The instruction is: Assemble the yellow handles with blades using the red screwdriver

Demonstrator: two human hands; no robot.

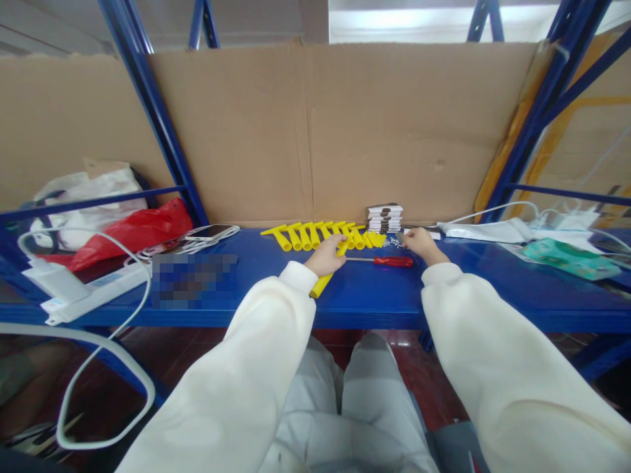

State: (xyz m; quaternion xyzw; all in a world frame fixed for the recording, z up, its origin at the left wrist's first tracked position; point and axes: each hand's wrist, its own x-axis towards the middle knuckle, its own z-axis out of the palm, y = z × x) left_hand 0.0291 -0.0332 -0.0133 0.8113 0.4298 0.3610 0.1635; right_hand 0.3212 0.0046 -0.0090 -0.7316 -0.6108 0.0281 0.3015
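My left hand [325,257] is closed around a yellow piece [321,285]; the piece's cylindrical end projects from the hand toward me. A row of similar yellow pieces [283,241] lies just beyond this hand. To its right, the red-handled screwdriver [393,261] points its shaft at the hand. My right hand [420,244] has bent fingers just right of small metal parts [393,242]; whether it grips anything, I cannot tell.
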